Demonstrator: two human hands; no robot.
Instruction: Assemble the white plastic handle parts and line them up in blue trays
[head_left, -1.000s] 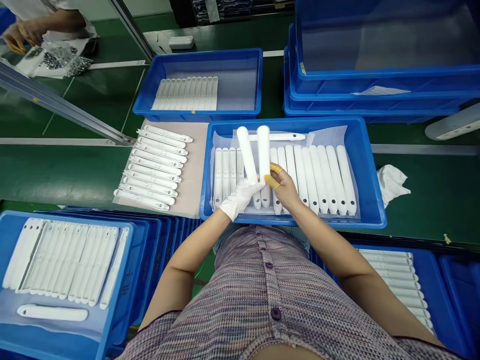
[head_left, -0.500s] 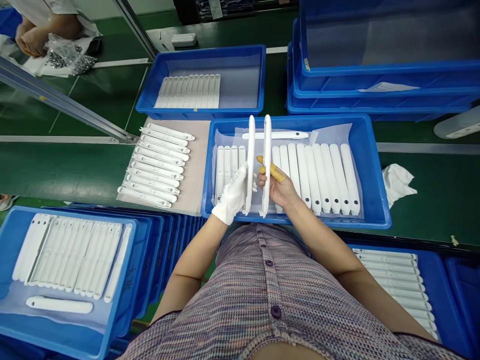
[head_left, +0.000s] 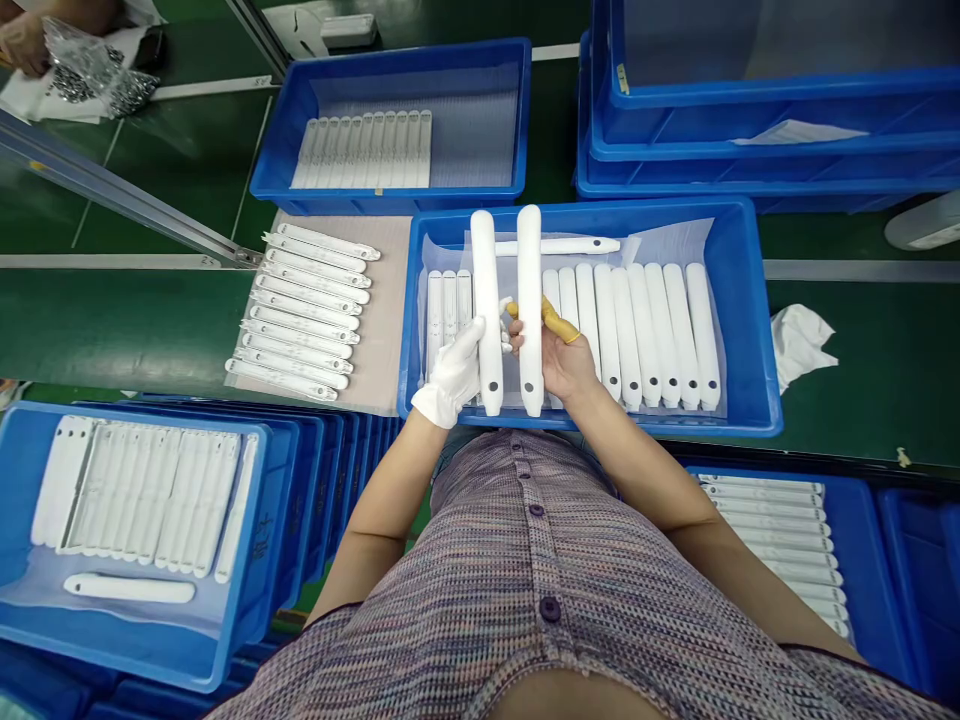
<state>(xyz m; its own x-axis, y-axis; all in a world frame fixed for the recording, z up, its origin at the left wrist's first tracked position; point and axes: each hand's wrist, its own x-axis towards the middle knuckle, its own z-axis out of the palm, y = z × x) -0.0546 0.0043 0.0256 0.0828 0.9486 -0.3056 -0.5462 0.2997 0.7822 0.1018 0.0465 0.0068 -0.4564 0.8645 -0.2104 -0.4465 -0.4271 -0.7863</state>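
My left hand, in a white glove, grips a long white plastic bar near its lower end. My right hand, with yellow finger cots, grips a matching bar beside it. The two bars lie parallel and slightly apart, each with a small dark hole near its near end. Both hands are just above a blue plastic tray lined with clear film. Several white bars lie side by side in it, and a single bar lies crosswise at its far side. My hands hide part of the rows.
A blue tray holds white bars beyond. Slim white parts lie in rows on a beige mat to the left. More filled blue trays sit near me. A co-worker's hand is at top left, beside a plastic bag.
Both bars have rotated from edge-on to showing their broad faces, and they now stand slightly further apart. My left hand has moved down the bar, and the whole view has shifted slightly.
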